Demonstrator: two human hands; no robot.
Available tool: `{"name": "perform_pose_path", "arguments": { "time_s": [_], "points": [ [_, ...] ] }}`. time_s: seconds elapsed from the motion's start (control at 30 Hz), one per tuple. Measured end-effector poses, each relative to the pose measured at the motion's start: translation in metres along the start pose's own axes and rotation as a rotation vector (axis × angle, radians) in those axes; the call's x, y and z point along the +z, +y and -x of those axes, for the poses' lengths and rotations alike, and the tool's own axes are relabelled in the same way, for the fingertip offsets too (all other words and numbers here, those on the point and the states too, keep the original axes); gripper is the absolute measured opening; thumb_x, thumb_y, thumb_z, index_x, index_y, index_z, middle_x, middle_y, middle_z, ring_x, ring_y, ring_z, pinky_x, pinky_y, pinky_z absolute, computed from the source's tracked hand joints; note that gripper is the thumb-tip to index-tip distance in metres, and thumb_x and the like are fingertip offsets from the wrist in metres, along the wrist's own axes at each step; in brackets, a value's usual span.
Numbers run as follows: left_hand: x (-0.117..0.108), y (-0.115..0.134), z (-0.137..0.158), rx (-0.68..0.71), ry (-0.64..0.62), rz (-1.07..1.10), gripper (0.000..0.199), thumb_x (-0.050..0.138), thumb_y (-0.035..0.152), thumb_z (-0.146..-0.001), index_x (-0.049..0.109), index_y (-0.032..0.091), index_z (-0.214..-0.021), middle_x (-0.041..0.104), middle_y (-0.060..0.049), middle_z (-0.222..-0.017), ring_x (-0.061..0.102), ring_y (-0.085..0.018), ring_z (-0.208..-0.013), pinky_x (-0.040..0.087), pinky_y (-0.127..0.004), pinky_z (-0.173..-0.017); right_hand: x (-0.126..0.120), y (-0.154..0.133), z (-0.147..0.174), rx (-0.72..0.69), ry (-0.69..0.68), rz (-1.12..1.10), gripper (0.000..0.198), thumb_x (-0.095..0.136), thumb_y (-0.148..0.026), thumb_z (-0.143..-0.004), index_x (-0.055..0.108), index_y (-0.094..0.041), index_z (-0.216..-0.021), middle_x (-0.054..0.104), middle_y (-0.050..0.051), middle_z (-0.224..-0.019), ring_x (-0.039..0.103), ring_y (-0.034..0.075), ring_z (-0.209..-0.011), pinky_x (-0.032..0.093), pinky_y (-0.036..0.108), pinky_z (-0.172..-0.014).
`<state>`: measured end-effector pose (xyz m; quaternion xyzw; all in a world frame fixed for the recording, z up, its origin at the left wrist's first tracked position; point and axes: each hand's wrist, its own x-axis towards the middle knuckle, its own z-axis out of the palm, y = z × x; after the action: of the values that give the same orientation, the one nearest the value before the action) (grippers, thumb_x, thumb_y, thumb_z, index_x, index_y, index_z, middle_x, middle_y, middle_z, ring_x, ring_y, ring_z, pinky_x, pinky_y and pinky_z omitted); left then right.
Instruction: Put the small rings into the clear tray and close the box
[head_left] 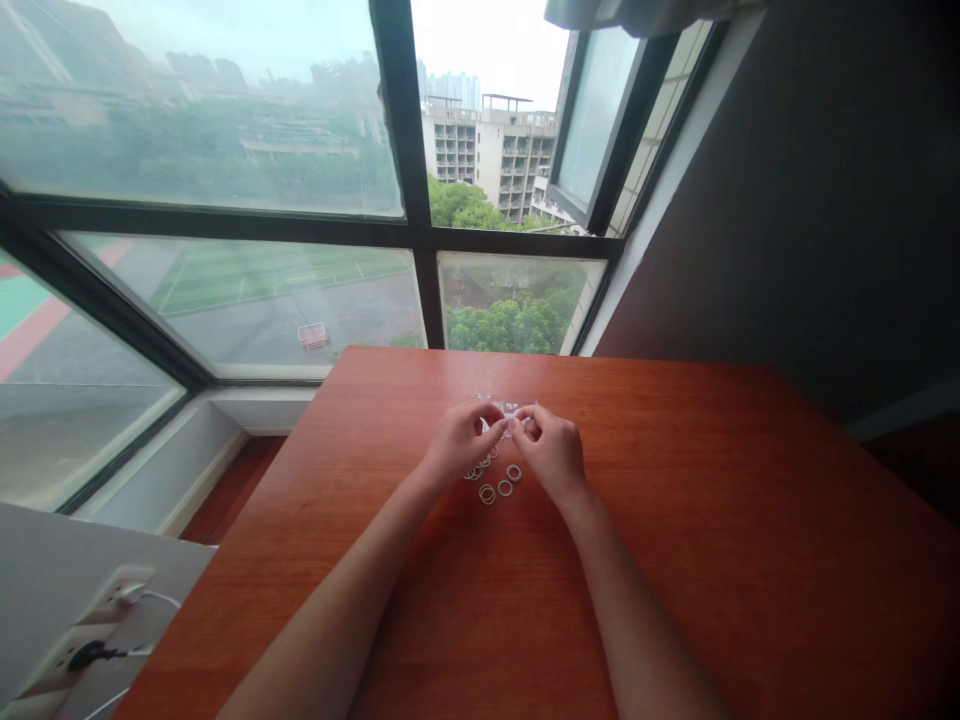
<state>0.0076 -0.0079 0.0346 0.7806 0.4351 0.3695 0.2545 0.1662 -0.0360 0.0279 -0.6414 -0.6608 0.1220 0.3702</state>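
"Rings, small ones, lying loose on the bench. Do you see them?"

"Yes, just this side of the person's hands. The nearest is gold-coloured, with a silvery ring a little beyond it and a thicker grey ring past that."

"Any others?"

"A few more bunch up by the left wrist, partly hidden from where I stand."

"And the hands themselves?"

"Left hand and right hand come together right past the rings, tips nearly meeting. On each, thumb and forefinger are drawn close and the other fingers curl inward."

"Gripping something?"

"I can't tell. A clear piece with white marks shows just behind the fingertips, but it's too small to make out whether either hand pinches it."

"What's farther on?"

"Red-brown wood runs to the far edge of the bench, and past it stands a dark window frame."

"Outside?"

"Treetops below, a green sports field to the left, and farther off a pale building with rows of openings along its front."
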Motion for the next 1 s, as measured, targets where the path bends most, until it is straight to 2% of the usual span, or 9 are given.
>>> {"name": "perform_pose_path", "arguments": {
  "time_s": [0.27,0.57,0.77,1.0],
  "points": [
    [0.003,-0.003,-0.001,-0.004,0.014,0.018,0.012,0.057,0.023,-0.081,0.064,0.016,-0.076,0.064,-0.001,-0.068,0.052,-0.011,-0.059,0.04,-0.021,-0.057,-0.001,-0.001,0.0,-0.003,-0.003,0.011,0.013,0.057,-0.031,-0.081,0.066,-0.023,-0.082,0.056,-0.002,-0.055,0.053,0.014,-0.055,0.036,0.022,-0.06],
    [-0.003,-0.019,-0.006,-0.113,0.219,-0.153,0.013,0.057,0.026,-0.082,0.065,0.017,-0.078,0.065,-0.001,-0.073,0.052,-0.011,-0.06,0.039,-0.021,-0.058,0.002,-0.001,0.0,0.0,-0.028,0.06,0.01,0.058,-0.028,-0.082,0.067,-0.023,-0.084,0.059,-0.003,-0.058,0.054,0.013,-0.057,0.035,0.021,-0.06],
    [0.0,-0.023,-0.01,-0.122,0.22,-0.271,0.011,0.057,0.026,-0.082,0.064,0.019,-0.078,0.066,-0.002,-0.076,0.054,-0.013,-0.063,0.038,-0.023,-0.058,0.004,-0.002,0.001,-0.029,-0.116,0.102,0.009,0.057,-0.027,-0.082,0.066,-0.024,-0.083,0.063,-0.003,-0.063,0.057,0.013,-0.061,0.033,0.021,-0.059],
    [-0.002,-0.025,-0.01,-0.101,0.218,-0.283,0.009,0.057,0.023,-0.082,0.065,0.019,-0.083,0.066,-0.002,-0.081,0.055,-0.013,-0.065,0.038,-0.023,-0.06,0.004,-0.002,0.002,-0.021,-0.198,0.151,0.01,0.058,-0.027,-0.083,0.067,-0.025,-0.086,0.068,-0.001,-0.071,0.06,0.014,-0.067,0.034,0.022,-0.061]
  ]
}}
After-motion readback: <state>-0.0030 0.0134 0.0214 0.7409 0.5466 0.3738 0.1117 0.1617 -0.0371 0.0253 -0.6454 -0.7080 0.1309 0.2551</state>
